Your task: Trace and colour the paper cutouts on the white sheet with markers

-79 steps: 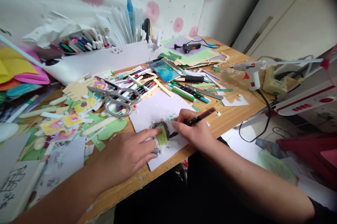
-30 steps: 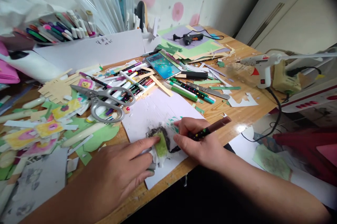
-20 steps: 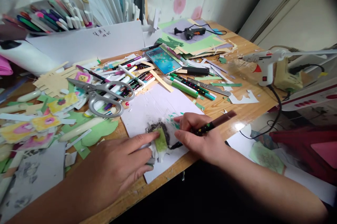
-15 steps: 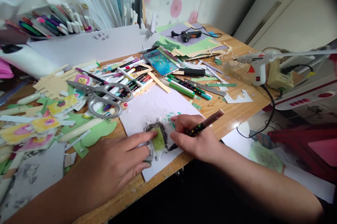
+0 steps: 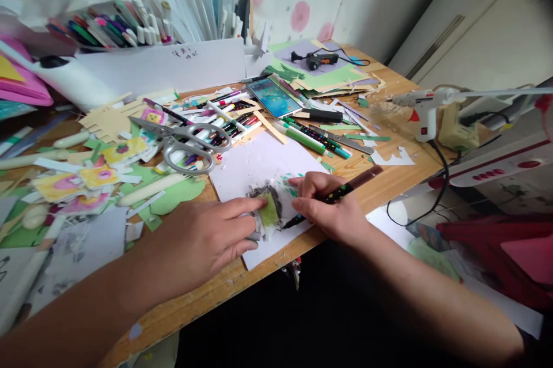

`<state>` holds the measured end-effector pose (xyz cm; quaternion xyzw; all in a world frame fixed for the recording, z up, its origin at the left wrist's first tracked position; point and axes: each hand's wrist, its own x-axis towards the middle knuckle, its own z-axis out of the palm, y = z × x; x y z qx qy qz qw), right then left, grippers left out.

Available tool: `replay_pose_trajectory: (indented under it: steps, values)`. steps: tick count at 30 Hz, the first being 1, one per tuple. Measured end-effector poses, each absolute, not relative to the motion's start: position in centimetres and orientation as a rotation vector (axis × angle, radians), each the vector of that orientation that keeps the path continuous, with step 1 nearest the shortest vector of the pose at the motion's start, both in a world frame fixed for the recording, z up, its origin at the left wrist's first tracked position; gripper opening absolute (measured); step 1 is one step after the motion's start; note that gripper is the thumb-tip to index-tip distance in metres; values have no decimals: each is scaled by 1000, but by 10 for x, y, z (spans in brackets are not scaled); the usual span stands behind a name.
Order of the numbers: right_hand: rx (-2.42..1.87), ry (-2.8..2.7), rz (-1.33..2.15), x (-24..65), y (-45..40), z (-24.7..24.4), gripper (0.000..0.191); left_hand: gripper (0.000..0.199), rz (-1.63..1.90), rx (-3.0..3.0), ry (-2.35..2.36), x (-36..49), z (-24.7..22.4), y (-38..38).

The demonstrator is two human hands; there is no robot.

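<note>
A small green piece (image 5: 269, 211) with clear tape at its edges lies on a dark scribbled patch of the white paper (image 5: 242, 166). The index finger of my left hand (image 5: 216, 232) presses on its upper left, the other fingers extended; a grey item shows partly beneath them. Closed round a black marker with coloured dots (image 5: 341, 192), my right hand (image 5: 330, 207) rests at the paper's right side. The marker's dark tip touches down just right of the green piece. Teal marks (image 5: 290, 185) show on the paper above my right hand.
Silver scissors (image 5: 190, 149) lie on a pile of pens at the left. Behind the paper are a phone (image 5: 274, 97) and green markers (image 5: 302, 136). A white glue gun (image 5: 425, 112) stands at the right edge, its cable hanging down. Paper cutouts (image 5: 125, 150) cover the left side.
The whole view has shifted, so the desk things appear further right. Both hands keep nearly the same place on the paper, and the marker tip is still beside the green piece.
</note>
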<state>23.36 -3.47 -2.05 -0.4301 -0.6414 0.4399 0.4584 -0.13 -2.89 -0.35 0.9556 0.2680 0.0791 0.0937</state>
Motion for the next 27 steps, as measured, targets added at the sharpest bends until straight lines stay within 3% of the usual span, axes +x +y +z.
replay_pose_trajectory:
  steps: [16, 27]
  values:
    - [-1109, -1598, 1042, 232, -36, -21, 29, 18, 227, 2816, 797, -1, -3, -30]
    - [-1129, -1566, 1082, 231, -35, -22, 29, 8, 145, 2785, 843, -1, 5, -33]
